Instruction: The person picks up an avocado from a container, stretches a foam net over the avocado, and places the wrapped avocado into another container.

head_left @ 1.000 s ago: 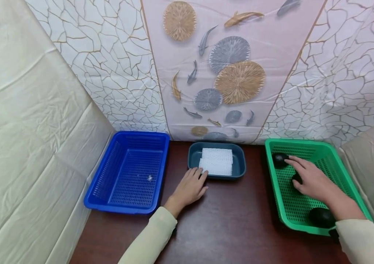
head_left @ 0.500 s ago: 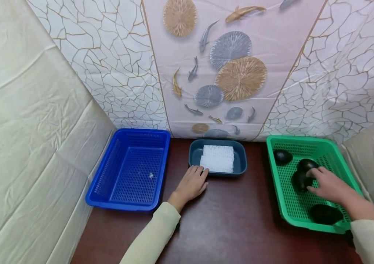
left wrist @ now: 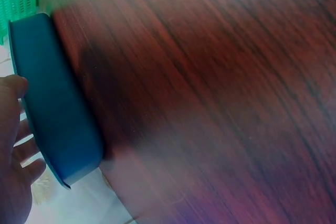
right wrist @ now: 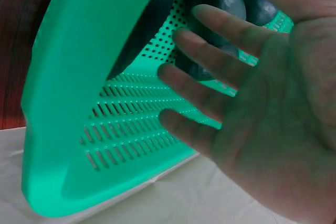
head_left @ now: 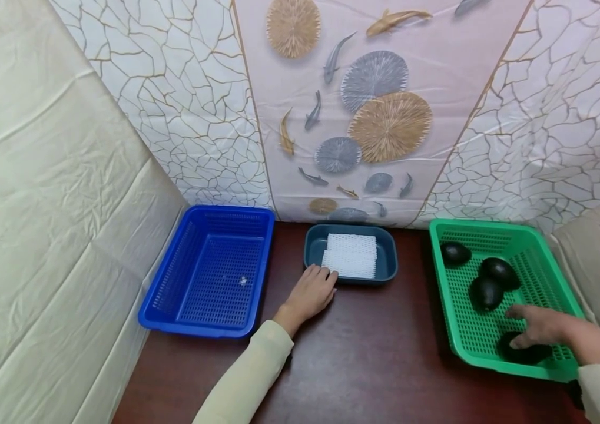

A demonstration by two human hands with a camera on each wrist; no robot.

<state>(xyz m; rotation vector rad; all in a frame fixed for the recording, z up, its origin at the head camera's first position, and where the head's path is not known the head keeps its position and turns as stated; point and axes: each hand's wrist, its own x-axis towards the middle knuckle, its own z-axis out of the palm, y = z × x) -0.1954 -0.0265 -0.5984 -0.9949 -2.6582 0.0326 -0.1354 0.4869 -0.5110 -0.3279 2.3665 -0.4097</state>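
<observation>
My right hand [head_left: 540,327] hovers with spread fingers inside the green basket [head_left: 511,369], over the nearest dark avocado [head_left: 535,355], which it partly hides. Farther back, two more glossy avocados [head_left: 487,294] touch each other, and another avocado [head_left: 456,254] lies at the far left corner. In the right wrist view the palm [right wrist: 273,114] faces the camera and grips nothing. My left hand [head_left: 308,294] rests its relaxed fingertips at the near left rim of a dark teal tray [head_left: 387,262]. White foam net sleeves [head_left: 350,256] lie in that tray.
A blue basket [head_left: 265,282] stands at the left, with a small whitish bit on its floor. Reddish-brown table [head_left: 368,353] spreads between the baskets. A patterned cloth wall [head_left: 215,118] rises behind, and pale cloth [head_left: 66,235] borders the sides.
My right hand has moved from the far avocados toward the near right of the green basket, uncovering the middle pair. The left hand has stayed at the tray.
</observation>
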